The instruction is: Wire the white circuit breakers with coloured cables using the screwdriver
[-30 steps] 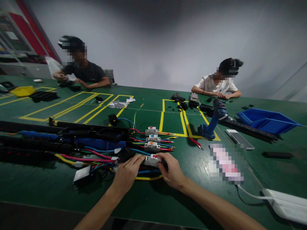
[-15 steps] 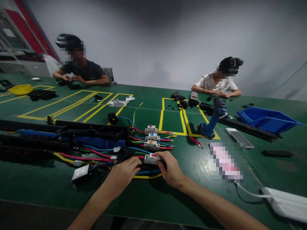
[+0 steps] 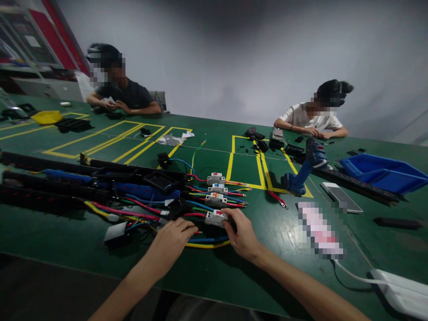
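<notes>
My right hand (image 3: 242,234) is closed on the right end of a white circuit breaker (image 3: 214,218) with a red switch, near the table's front edge. A red wire (image 3: 194,215) runs into the breaker's left end. My left hand (image 3: 174,236) is just left of the breaker, its fingers pinched together on another red wire (image 3: 199,232), whose tip sticks out past the fingertips. Blue and yellow wires (image 3: 209,243) pass below both hands. Behind lie several more breakers (image 3: 216,199), with wires on both sides. A black box with a white face (image 3: 115,232) rests left of my left hand.
Long black strips (image 3: 43,194) with blue parts fill the left side. A blue cordless drill (image 3: 307,167) stands to the right, near a phone (image 3: 341,197), a blue bin (image 3: 384,171) and a white power strip (image 3: 401,290). Two people sit across the green table.
My left hand has drawn slightly away from the breaker, and a red wire tip now shows beyond its fingers. The right hand still grips the breaker. The whole view has turned a little left.
</notes>
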`<state>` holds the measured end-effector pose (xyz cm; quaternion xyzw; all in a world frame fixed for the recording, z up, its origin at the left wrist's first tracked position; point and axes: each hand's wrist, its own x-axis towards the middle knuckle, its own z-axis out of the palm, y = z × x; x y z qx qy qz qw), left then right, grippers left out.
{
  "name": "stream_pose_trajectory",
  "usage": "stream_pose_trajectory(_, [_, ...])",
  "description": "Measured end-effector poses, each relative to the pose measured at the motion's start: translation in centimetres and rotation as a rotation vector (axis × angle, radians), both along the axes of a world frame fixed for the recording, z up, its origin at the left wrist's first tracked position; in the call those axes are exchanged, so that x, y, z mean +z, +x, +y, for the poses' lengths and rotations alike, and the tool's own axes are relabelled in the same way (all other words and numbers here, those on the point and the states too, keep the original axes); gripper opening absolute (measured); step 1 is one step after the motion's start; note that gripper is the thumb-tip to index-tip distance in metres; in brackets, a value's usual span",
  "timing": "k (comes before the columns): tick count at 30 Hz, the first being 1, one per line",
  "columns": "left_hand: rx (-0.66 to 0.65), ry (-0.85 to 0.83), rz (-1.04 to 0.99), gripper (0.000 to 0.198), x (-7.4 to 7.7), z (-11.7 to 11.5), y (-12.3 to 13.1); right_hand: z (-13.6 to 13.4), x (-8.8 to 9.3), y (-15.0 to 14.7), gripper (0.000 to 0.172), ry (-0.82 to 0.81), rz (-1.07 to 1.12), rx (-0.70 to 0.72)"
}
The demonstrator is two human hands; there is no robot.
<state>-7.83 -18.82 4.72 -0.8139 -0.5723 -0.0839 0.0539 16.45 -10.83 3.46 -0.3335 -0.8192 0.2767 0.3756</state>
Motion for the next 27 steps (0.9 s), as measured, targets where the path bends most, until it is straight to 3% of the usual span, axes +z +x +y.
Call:
stream_pose_trajectory(6, [-0.079, 0.034, -0.018, 0.025, 0.0, 0.5, -0.5, 0.2, 0.2, 0.0, 0.028, -0.05, 0.02, -0.002])
stream_pose_trajectory(12, [-0.057, 0.316, -0.013, 0.03, -2.0, 0.7, -0.2, 0.3, 0.0, 0.0, 0.027, -0.104, 0.041, -0.02])
stream_pose_trajectory(15, [-0.054, 0.37, -0.016, 0.032, -2.7, 0.8, -0.3, 0.2, 0.0, 0.0, 0.027, -0.113, 0.046, -0.024])
stream_pose_trajectory(27, [-0.087, 0.315, -0.037, 0.032, -1.5, 1.1, -0.4, -0.1, 0.5, 0.2, 0.026, -0.116, 0.062, 0.029])
